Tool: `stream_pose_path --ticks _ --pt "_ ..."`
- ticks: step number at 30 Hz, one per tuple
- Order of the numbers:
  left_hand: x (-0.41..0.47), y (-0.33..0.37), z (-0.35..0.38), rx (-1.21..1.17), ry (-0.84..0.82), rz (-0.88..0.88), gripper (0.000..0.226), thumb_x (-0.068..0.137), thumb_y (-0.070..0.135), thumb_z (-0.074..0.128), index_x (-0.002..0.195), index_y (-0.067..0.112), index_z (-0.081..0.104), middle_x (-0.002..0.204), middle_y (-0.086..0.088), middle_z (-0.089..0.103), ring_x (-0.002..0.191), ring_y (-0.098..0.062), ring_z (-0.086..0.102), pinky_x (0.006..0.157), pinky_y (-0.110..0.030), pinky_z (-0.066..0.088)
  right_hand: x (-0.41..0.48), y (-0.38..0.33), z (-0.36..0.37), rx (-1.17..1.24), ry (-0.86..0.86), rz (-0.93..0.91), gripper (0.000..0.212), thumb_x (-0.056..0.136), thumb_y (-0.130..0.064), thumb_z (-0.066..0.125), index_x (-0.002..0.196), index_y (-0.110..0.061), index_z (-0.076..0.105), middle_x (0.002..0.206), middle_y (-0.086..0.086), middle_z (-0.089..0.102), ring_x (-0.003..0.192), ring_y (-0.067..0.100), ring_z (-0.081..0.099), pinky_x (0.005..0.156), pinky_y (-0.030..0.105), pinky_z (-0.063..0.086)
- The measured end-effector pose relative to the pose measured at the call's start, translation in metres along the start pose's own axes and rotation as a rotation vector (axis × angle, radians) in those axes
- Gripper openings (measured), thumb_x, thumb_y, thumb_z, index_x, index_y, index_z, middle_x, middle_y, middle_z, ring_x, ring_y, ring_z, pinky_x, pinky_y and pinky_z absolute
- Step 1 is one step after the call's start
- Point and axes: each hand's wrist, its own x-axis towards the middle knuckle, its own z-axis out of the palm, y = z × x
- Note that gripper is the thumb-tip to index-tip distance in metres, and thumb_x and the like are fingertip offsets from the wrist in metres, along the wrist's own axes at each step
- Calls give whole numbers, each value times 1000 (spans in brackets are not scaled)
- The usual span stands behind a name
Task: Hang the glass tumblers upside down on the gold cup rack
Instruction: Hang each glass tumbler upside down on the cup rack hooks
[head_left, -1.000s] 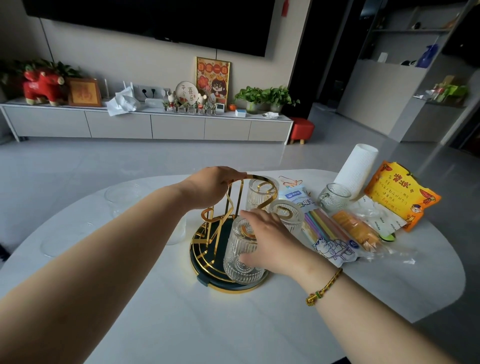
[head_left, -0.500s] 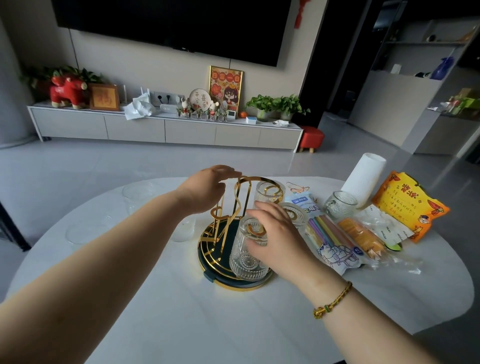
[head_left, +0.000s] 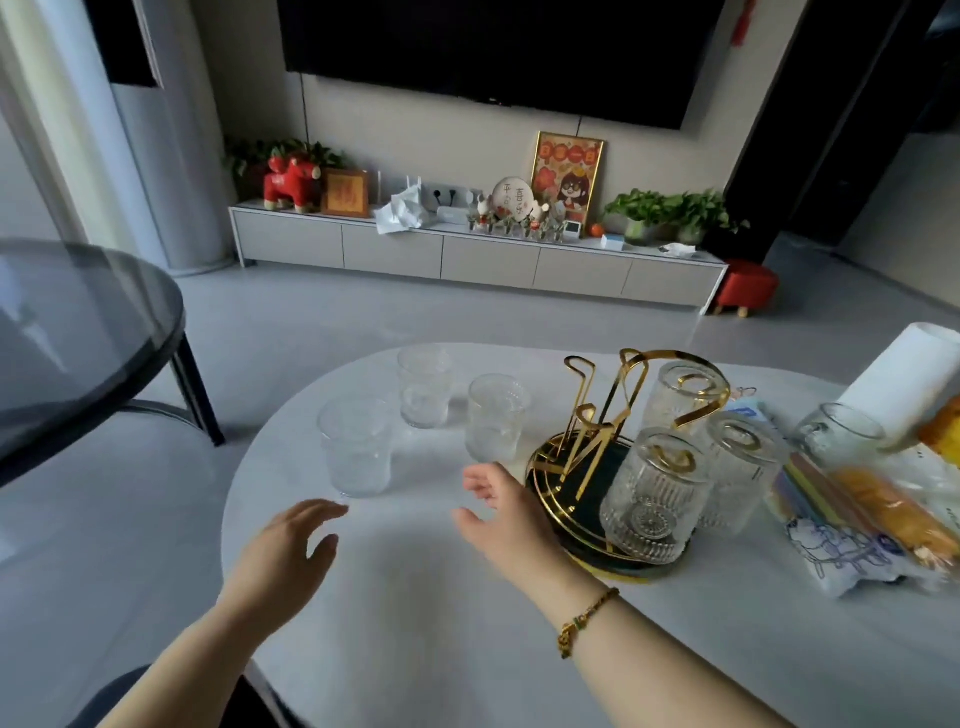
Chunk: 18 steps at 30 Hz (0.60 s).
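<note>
The gold cup rack (head_left: 597, 431) stands on its round dark base on the white table (head_left: 415, 597). Three ribbed tumblers hang upside down on it: a front one (head_left: 652, 499), a right one (head_left: 737, 478) and a back one (head_left: 680, 400). Three more tumblers stand upright to the rack's left: a near one (head_left: 356, 452), a far one (head_left: 423, 387) and a middle one (head_left: 496, 418). My left hand (head_left: 283, 551) is open just in front of the near tumbler, empty. My right hand (head_left: 498, 512) is open beside the rack's base, below the middle tumbler, also empty.
Right of the rack lie a small glass jar (head_left: 839, 434), a white paper roll (head_left: 898, 384) and snack packets with coloured straws (head_left: 857, 514). A dark glass round table (head_left: 78, 338) stands at left. The white table's rounded edge runs close to my left arm.
My right hand let go of the front tumbler, which now hangs on the rack. My left hand left the rack's top. Both hands moved left toward the upright tumblers, and the view swung left.
</note>
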Motion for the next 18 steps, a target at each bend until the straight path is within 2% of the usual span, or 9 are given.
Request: stream_pose_path --ticks 3,6,7,9,10,12,14,16,18 --pt "0 -29 11 143 -159 -31 61 83 37 54 134 17 27 150 -5 22 137 -22 22 111 -34 21 20 4 40 117 -84 120 58 78 -17 62 128 -14 32 134 9 43 121 16 41 88 16 29" --pt "4 -43 14 293 -256 7 76 80 57 45 137 19 12 153 -2 3 141 -18 4 115 -31 6 43 5 68 142 -106 153 79 75 -20 67 136 -13 17 145 9 27 132 18 27 100 21 24" --pt "4 -44 14 310 -262 15 82 76 68 37 137 20 11 154 -1 2 141 -17 1 116 -32 4 50 4 75 152 -105 151 85 73 -21 68 137 -13 12 147 9 22 135 18 22 104 23 22" --pt "1 -45 16 310 -248 19 113 48 90 -4 137 22 7 153 1 -1 141 -15 -4 116 -33 -2 63 2 90 204 -86 148 96 70 -21 72 138 -12 6 148 10 18 136 19 18 108 27 20" --pt "-2 -43 17 331 -247 20 127 32 88 -23 138 23 4 153 2 -3 140 -14 -6 115 -32 -5 68 0 96 235 -65 142 99 68 -19 74 138 -12 5 147 11 20 135 19 20 108 27 21" --pt "-2 -46 21 372 -230 12 134 22 79 -39 138 23 0 153 3 -5 140 -13 -9 113 -30 -10 77 -4 111 274 -8 119 103 63 -15 77 138 -12 6 144 12 28 132 21 28 108 29 26" --pt "-2 -48 23 389 -226 7 132 24 75 -41 138 23 -1 153 2 -6 140 -13 -10 110 -28 -16 84 -7 123 227 61 95 106 60 -17 78 138 -12 6 143 13 33 131 24 32 110 39 29" --pt "-2 -49 23 380 -197 6 129 28 74 -42 138 22 0 153 1 -5 140 -14 -10 100 -20 -30 90 -7 131 146 109 84 107 59 -25 78 138 -13 6 144 11 33 131 24 32 109 46 27" --pt "-3 -50 23 368 -174 32 123 41 76 -35 138 17 14 152 -4 9 140 -20 3 91 -13 -35 95 -7 135 115 139 92 103 59 -29 77 137 -13 12 142 11 36 128 27 35 107 46 28"
